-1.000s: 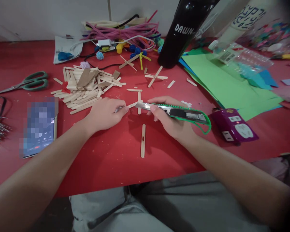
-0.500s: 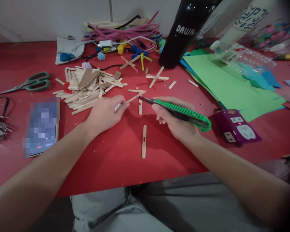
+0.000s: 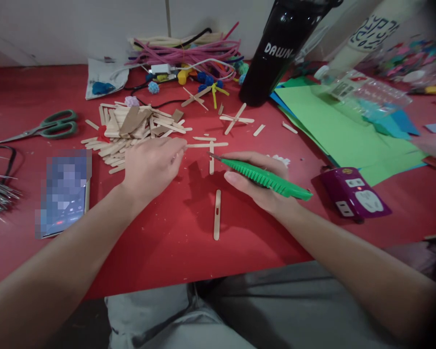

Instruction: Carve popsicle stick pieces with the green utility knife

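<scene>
My left hand [image 3: 154, 165] is closed, pinching the left end of a wooden craft stick [image 3: 207, 145] that points to the right. This stick crosses over a notched craft stick [image 3: 211, 165]; whether they touch I cannot tell. My right hand [image 3: 257, 182] is wrapped round a green utility knife [image 3: 267, 179], whose blade points left, near the notched stick and just below the held one. Closer to me, a craft stick with a small slot [image 3: 217, 215] lies on the red tabletop [image 3: 174, 242].
A pile of craft sticks [image 3: 112, 157] lies behind my left hand. Scissors [image 3: 58, 125] and a phone [image 3: 65, 194] are at left. A black bottle [image 3: 272, 53], green paper sheets [image 3: 330, 116] and a purple socket box [image 3: 356, 194] stand or lie at right. Crossed sticks [image 3: 236, 119] lie farther back.
The held craft stick has swung from slanting to nearly level. My left hand has turned, knuckles up. The utility knife has rolled in my right hand and its blade has dropped slightly.
</scene>
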Motion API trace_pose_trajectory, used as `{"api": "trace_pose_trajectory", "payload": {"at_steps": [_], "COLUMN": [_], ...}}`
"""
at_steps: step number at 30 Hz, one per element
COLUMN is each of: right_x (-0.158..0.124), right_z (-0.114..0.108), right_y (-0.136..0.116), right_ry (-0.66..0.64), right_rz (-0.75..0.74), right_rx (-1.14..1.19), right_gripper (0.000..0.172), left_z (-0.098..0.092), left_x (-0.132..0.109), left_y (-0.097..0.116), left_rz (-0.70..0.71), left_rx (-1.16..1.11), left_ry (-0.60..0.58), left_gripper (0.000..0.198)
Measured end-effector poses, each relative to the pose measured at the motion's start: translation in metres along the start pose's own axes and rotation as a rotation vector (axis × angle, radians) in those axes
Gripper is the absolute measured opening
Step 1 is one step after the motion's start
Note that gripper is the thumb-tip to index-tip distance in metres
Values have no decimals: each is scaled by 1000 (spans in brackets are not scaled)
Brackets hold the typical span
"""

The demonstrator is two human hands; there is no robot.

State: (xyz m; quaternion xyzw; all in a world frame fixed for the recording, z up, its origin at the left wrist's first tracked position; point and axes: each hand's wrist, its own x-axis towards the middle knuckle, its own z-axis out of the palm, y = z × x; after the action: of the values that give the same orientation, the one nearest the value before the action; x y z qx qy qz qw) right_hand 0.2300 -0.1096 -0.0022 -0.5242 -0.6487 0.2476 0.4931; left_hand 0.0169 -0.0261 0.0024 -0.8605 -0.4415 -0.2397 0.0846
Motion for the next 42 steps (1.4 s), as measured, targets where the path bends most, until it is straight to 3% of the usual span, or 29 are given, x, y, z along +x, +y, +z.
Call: {"api": "trace_pose_trajectory", "payload": {"at_steps": [4, 11, 20, 29, 42], "right_x": [-1, 0, -2, -2, -3], "right_z": [-2, -3, 3, 2, -1], "right_y": [4, 7, 0, 2, 0], "right_ry": [-2, -33, -39, 32, 43], "right_rz": [39, 48, -89, -26, 37], "right_rx": [21, 2, -2, -64, -26], "right_gripper": [11, 12, 11, 9, 10], "left_z": [-4, -19, -9, -5, -8], "left_x": [0, 1, 0, 3, 7], "left_y": [0, 6, 2, -1, -1], "left_rz": [58, 72, 73, 42, -63], "left_rx": [-77, -84, -143, -216, -425], "left_ry": [3, -155, -166, -526, -568], "left_gripper": [34, 35, 34, 44, 41]}}
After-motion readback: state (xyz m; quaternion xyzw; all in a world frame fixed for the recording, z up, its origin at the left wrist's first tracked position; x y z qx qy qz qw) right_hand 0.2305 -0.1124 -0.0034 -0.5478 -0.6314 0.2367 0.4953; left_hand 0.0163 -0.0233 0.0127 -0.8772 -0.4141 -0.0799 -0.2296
